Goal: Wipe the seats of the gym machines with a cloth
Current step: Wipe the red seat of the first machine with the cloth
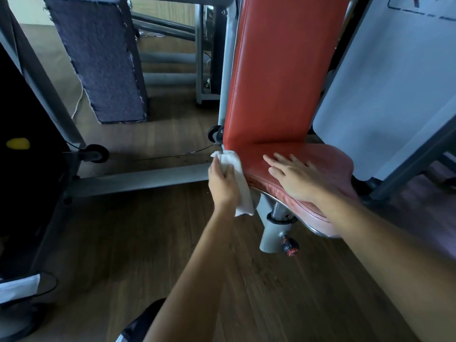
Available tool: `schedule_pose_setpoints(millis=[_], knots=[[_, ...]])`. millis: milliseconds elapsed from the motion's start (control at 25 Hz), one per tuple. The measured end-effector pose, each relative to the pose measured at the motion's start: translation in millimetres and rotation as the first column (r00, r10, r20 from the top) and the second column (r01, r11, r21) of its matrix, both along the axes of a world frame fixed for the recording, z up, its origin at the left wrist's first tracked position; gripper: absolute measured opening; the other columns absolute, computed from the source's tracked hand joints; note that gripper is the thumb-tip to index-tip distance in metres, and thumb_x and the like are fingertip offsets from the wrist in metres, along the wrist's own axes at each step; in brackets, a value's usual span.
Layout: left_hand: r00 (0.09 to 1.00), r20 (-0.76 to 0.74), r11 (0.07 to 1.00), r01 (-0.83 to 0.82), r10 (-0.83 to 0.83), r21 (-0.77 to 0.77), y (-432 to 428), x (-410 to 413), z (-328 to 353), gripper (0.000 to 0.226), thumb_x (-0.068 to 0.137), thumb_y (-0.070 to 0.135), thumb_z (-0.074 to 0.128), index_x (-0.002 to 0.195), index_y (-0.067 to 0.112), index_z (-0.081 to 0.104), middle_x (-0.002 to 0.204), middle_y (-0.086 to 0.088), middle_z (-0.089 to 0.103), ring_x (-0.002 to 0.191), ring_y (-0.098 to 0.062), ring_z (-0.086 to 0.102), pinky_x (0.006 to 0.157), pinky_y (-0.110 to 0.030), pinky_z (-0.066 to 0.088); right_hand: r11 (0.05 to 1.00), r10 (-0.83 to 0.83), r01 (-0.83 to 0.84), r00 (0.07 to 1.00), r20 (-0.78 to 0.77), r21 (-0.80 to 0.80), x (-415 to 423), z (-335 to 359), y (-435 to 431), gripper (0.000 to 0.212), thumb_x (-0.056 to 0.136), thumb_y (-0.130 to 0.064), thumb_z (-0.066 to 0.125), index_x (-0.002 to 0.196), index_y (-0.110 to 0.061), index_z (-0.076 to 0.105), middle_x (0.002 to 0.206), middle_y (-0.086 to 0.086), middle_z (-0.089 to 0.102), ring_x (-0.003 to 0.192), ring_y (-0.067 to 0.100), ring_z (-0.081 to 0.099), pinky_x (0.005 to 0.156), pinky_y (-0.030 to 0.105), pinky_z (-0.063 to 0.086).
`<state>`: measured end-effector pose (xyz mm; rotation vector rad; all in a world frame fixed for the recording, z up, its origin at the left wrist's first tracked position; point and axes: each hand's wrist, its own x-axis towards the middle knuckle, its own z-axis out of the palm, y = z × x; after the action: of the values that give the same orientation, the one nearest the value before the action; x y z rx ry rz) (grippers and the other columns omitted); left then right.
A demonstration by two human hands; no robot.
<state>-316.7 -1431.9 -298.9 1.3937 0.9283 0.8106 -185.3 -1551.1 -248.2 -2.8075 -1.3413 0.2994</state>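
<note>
left hand (223, 185) has its fingers wrapped round a crumpled white cloth (237, 181), pressing it to the left edge of the worn red vinyl seat pad (328, 159). right hand (293, 176) lies flat on the seat just right of that, fingers spread. tall red vinyl backrest (276, 70) stands behind both

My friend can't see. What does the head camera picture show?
A person's left hand grips a white cloth at the edge of a red gym-machine seat, while the right hand rests flat on it. A red backrest stands behind.
</note>
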Motion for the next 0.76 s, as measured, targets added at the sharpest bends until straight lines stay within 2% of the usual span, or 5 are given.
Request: schedule_pose_setpoints(millis=[160, 240, 440, 640, 760], knots=[[0.982, 0.007, 0.982, 0.190, -0.190, -0.001, 3.0, -22.0, 0.6, 0.060, 0.099, 0.007, 0.049, 0.155, 0.018, 0.030, 0.141, 0.007, 0.045, 0.118, 0.002, 0.051, 0.093, -0.006, 0.040, 1.000, 0.002, -0.002, 1.000, 0.012, 0.011, -1.0, -0.5, 0.4, 0.048, 0.108, -0.049, 0.015, 0.155, -0.052, 0.011, 0.167, -0.015, 0.010, 0.155, 0.023, 0.010, 0.122, 0.054, 0.011], [0.967, 0.036, 0.967, 0.252, -0.253, 0.027, -16.3, -30.4, -3.4, 0.072, 0.094, 0.008, 0.062, 0.155, 0.018, 0.027, 0.143, 0.008, 0.039, 0.121, 0.001, 0.046, 0.097, -0.012, 0.041, 1.000, 0.001, -0.001, 1.000, 0.006, 0.017, 0.2, 0.6, 0.7, 0.048, 0.107, -0.049, 0.014, 0.155, -0.052, 0.011, 0.167, -0.015, 0.010, 0.155, 0.023, 0.011, 0.122, 0.054, 0.011], [0.981, 0.004, 0.981, 0.193, -0.193, 0.034, -10.0, -20.8, -7.3, 0.082, 0.083, 0.014, 0.079, 0.151, 0.015, 0.032, 0.142, -0.004, 0.054, 0.128, -0.015, 0.053, 0.106, -0.033, 0.046, 1.000, 0.000, 0.000, 1.000, 0.007, 0.021, 0.4, -0.8, 1.2, 0.048, 0.107, -0.048, 0.015, 0.155, -0.053, 0.011, 0.167, -0.014, 0.011, 0.155, 0.023, 0.012, 0.122, 0.055, 0.012], [0.993, 0.031, 0.975, 0.109, -0.117, 0.192, -41.1, -20.0, -20.5, 0.069, 0.097, 0.010, 0.061, 0.156, 0.020, 0.029, 0.159, 0.007, 0.035, 0.141, 0.002, 0.032, 0.114, -0.013, 0.027, 1.000, -0.012, 0.012, 1.000, 0.016, 0.022, 0.0, -0.5, 0.2, 0.048, 0.107, -0.048, 0.016, 0.155, -0.053, 0.011, 0.167, -0.015, 0.012, 0.155, 0.022, 0.013, 0.121, 0.055, 0.013], [0.997, 0.007, 0.983, 0.073, -0.075, 0.170, -20.7, -9.0, -21.7, 0.061, 0.100, 0.009, 0.055, 0.155, 0.017, 0.032, 0.151, -0.005, 0.049, 0.138, -0.015, 0.046, 0.114, -0.028, 0.038, 0.999, -0.018, 0.018, 1.000, 0.014, 0.028, -1.2, -0.9, 0.0, 0.048, 0.108, -0.048, 0.017, 0.155, -0.052, 0.013, 0.167, -0.014, 0.013, 0.155, 0.023, 0.013, 0.121, 0.055, 0.013]])
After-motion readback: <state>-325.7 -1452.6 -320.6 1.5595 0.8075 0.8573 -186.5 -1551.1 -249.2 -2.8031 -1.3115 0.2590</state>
